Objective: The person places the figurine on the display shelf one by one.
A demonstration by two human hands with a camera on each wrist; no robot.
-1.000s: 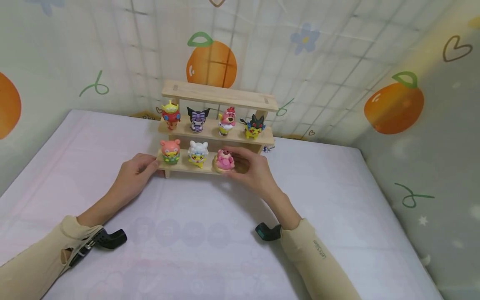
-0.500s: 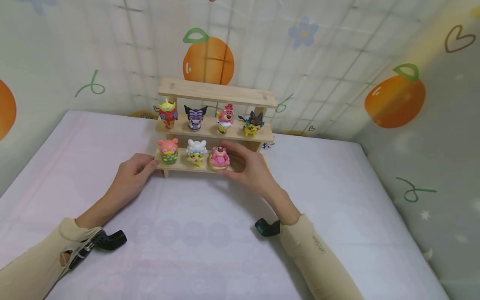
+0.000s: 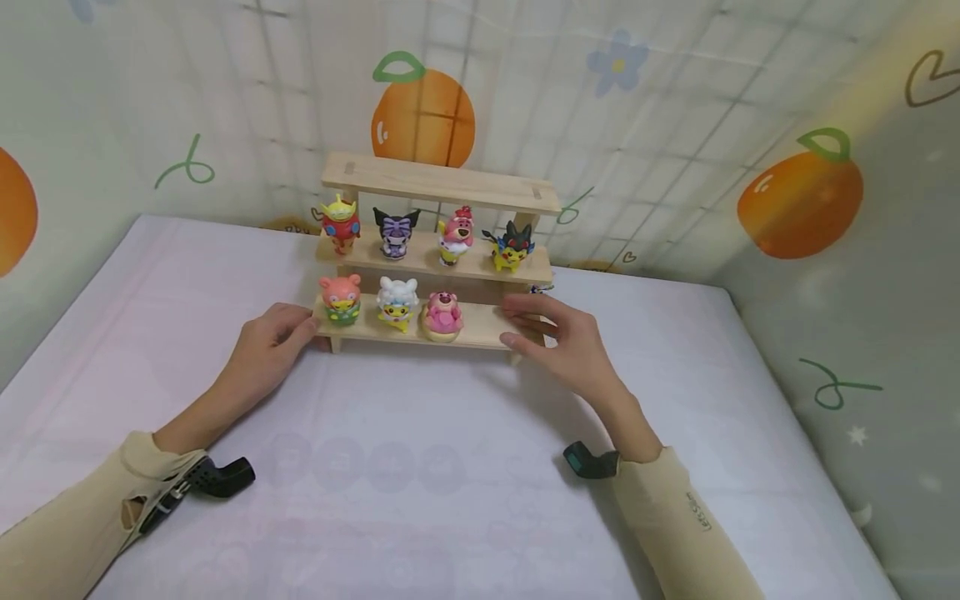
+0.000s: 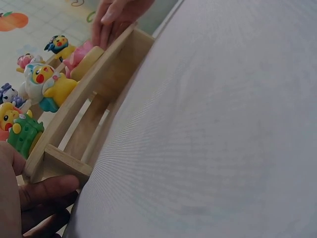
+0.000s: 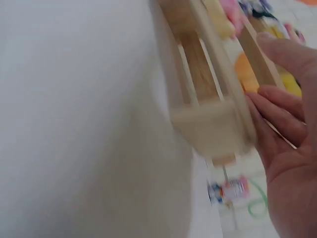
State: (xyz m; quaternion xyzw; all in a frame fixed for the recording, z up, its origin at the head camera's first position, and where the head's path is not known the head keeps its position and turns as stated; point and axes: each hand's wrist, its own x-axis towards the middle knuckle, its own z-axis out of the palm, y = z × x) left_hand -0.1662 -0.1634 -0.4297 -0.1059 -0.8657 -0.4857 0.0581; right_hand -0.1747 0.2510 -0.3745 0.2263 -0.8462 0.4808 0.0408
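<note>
A three-tier wooden display shelf (image 3: 480, 332) stands toward the back of the table. My left hand (image 3: 272, 346) grips the left end of its lowest tier; in the left wrist view the fingers (image 4: 52, 191) lie against the end below the board. On that tier a pink bear figurine (image 3: 443, 318) sits on a round tan base, beside a white-hooded yellow figurine (image 3: 397, 305) and a coral-and-green figurine (image 3: 342, 300). My right hand (image 3: 573, 342) hovers at the tier's right end, thumb and fingers apart, holding nothing.
On the middle tier stand a three-eyed alien figurine (image 3: 341, 225), a purple-and-black figurine (image 3: 395, 233), a pink bear in a cup (image 3: 456, 237) and a black-hooded yellow figurine (image 3: 512, 248). A small colourful item (image 5: 229, 190) lies behind the shelf's right side. A patterned curtain (image 3: 300, 100) hangs behind.
The pink bear figurine shifted slightly left along the lowest tier in my right hand. The right hand then released it and moved right. My left hand stays at the shelf's end.
</note>
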